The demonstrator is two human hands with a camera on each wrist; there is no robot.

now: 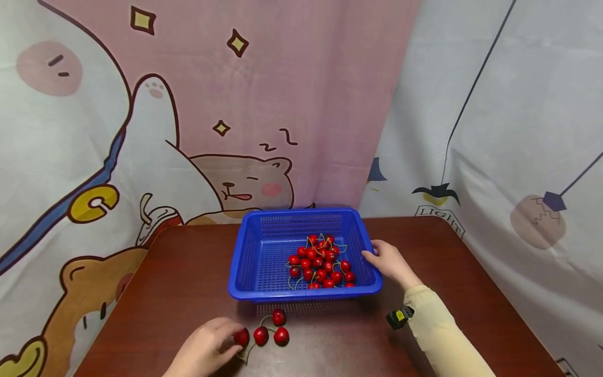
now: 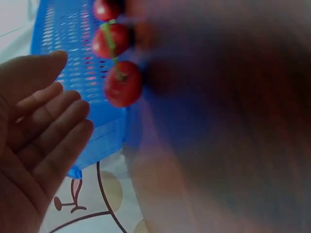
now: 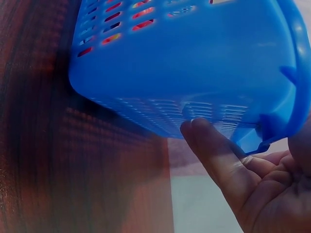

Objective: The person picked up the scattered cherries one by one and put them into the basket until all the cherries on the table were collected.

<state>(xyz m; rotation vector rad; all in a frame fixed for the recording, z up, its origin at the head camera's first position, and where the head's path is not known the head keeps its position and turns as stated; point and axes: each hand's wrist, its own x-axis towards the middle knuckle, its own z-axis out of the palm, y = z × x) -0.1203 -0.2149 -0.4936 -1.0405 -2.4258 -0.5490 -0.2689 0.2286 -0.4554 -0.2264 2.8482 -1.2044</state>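
A blue plastic basket (image 1: 301,295) stands on the table, with many red cherries (image 1: 317,262) heaped toward its right side. My right hand (image 1: 391,262) grips the basket's right rim, thumb over the edge; in the right wrist view its fingers (image 3: 211,150) lie against the outer wall. In front of the basket several loose cherries (image 1: 261,335) with green stems lie on the tabletop. My left hand (image 1: 207,345) is beside the leftmost cherry (image 1: 242,336), thumb and fingers parted. The left wrist view shows loosely extended fingers (image 2: 53,133) apart from the nearest cherry (image 2: 123,84).
The brown wooden table (image 1: 188,272) reaches back to a cartoon-printed curtain (image 1: 306,104), which also hangs along the left and right sides. A small black device with a yellow label (image 1: 400,317) sits at the right wrist.
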